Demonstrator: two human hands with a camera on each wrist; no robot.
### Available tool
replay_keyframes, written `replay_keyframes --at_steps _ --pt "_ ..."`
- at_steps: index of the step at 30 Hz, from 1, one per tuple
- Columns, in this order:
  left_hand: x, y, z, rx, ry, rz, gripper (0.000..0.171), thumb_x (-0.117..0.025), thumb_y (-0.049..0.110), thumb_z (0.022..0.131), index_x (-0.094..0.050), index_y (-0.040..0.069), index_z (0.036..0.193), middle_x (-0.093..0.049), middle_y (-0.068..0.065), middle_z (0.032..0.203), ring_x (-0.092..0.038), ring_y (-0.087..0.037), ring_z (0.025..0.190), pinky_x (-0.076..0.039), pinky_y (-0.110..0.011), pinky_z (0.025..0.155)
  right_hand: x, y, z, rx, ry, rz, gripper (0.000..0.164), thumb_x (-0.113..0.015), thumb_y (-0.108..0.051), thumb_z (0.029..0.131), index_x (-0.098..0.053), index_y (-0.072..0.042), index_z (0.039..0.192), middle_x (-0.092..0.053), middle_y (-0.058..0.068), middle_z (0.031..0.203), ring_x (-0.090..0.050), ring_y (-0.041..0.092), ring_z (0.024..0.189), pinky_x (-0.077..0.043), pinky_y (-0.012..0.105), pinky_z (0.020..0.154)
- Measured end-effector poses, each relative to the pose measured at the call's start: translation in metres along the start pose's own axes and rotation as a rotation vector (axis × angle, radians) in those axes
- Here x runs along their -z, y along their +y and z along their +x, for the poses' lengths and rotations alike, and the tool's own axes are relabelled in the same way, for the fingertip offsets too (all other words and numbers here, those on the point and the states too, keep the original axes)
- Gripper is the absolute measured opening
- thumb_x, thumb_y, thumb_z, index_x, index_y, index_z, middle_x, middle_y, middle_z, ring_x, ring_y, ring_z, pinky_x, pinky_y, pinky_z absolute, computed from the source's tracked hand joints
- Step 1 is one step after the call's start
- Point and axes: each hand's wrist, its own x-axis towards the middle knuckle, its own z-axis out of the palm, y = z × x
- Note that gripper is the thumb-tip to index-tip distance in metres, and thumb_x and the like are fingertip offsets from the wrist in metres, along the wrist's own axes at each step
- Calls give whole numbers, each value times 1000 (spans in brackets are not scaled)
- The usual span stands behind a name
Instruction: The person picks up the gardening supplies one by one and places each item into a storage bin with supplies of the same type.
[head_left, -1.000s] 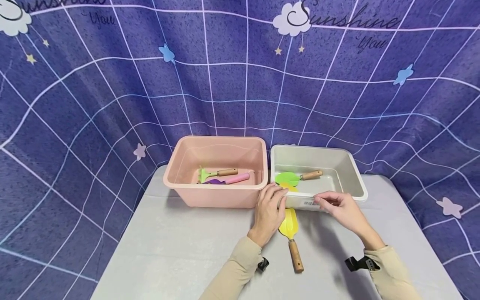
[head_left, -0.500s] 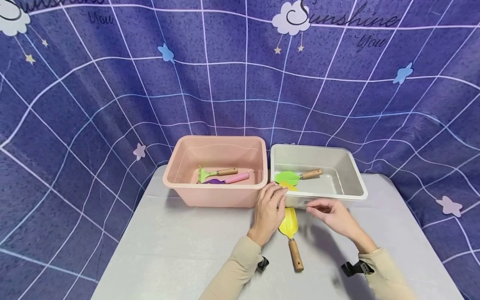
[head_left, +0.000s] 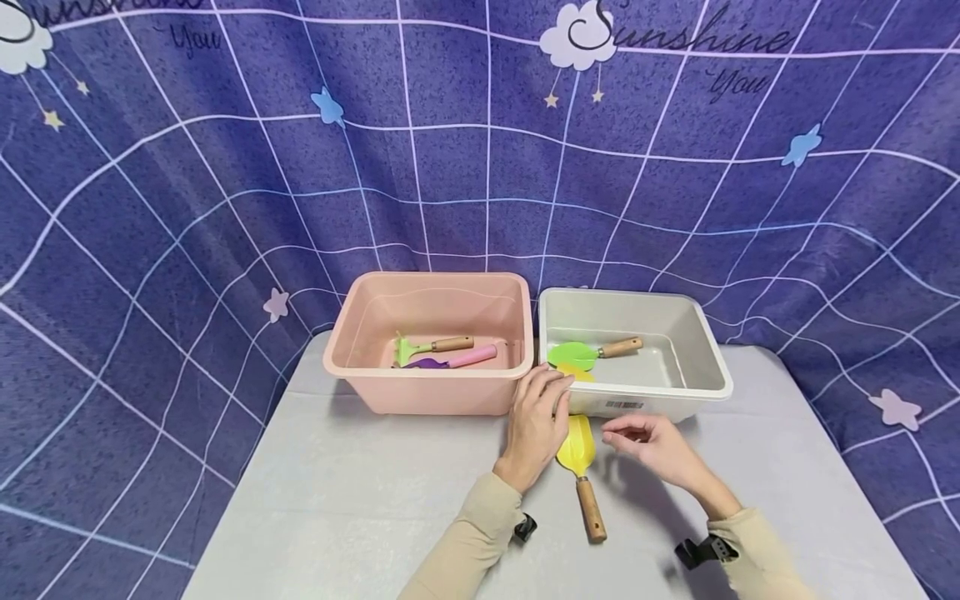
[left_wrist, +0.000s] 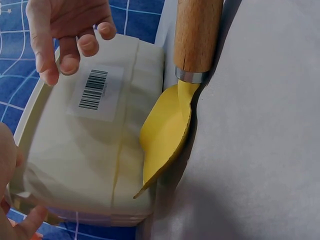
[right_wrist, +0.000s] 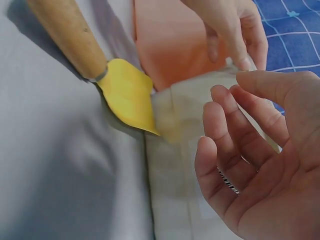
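Observation:
My left hand [head_left: 535,425] holds the front left corner of the off-white bin [head_left: 682,393], fingers over the rim. In the left wrist view only part of that hand shows, at the left edge. My right hand [head_left: 656,450] hovers before the bin's front wall, fingers loosely bent, nothing between them. Between the hands, a yellow hand trowel [head_left: 576,446] lies on the table, its wooden handle towards me and its blade tip by the bin's base. Inside the bin lie a green trowel [head_left: 574,355] and a yellow piece [head_left: 576,374], partly hidden by the rim and left hand.
A pink bin [head_left: 431,396] stands just left of the off-white one. It holds a small green rake [head_left: 431,345] and a purple tool with a pink handle [head_left: 472,356]. A barcode label [left_wrist: 93,89] is on the off-white bin's front. Behind hangs a blue patterned curtain [head_left: 465,167].
My right hand has moved from the off-white bin's front rim down and left, towards the yellow trowel, uncovering the barcode label. My left hand has stayed at the corner.

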Motion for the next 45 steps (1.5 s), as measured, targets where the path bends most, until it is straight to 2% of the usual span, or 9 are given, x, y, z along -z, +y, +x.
replay_keyframes --at_steps 3,8,16,22,29,34,38,45 --pt "-1 0 0 -3 2 -2 22 -68 17 103 -78 15 122 -73 -2 123 -61 -26 136 -44 -38 123 -4 3 -1 5 3 -13 20 -77 -11 95 -79 1 112 -80 12 98 -71 8 78 -61 24 69" --pt "-1 0 0 -2 16 -6 22 -69 17 102 -79 15 121 -74 -2 122 -61 -26 135 -45 -38 122 -10 7 -4 18 -18 0 21 -77 -11 95 -78 3 111 -80 17 96 -70 8 76 -59 23 69" --pt "-1 0 0 0 26 -12 22 -69 17 101 -79 15 120 -74 -2 121 -62 -27 134 -45 -38 122 -23 16 -7 5 -57 30 24 -76 -9 96 -75 8 113 -78 23 97 -72 20 74 -60 26 65" --pt "-2 0 0 0 21 -10 22 -69 17 101 -79 15 121 -74 -2 121 -62 -26 134 -45 -38 122 -32 18 -11 -19 -14 34 23 -77 -10 95 -77 5 111 -80 17 97 -70 14 72 -58 23 62" --pt "-2 1 -1 9 18 -18 22 -69 17 101 -79 15 121 -74 -2 122 -62 -28 134 -46 -39 121 -42 20 -14 -54 3 52 22 -77 -11 95 -78 6 110 -80 18 95 -68 9 71 -57 21 62" --pt "-2 1 0 5 19 -14 22 -69 17 101 -79 15 120 -74 -2 121 -62 -26 134 -46 -39 121 -53 25 -16 -106 50 2 12 -79 -12 93 -81 -3 100 -80 9 88 -67 2 71 -56 19 67" --pt "-1 1 0 8 4 -12 22 -69 16 101 -79 15 121 -74 -2 121 -61 -26 135 -45 -38 122 -59 30 -17 -159 90 -42 4 -81 -13 92 -81 -9 93 -79 2 81 -63 0 67 -53 19 64" --pt "-1 1 0 11 7 -14 22 -69 16 101 -79 15 121 -74 -2 122 -61 -26 134 -46 -39 121 -67 28 -18 -231 122 -132 6 -85 -18 89 -81 -14 86 -73 -6 72 -58 3 62 -47 19 59"
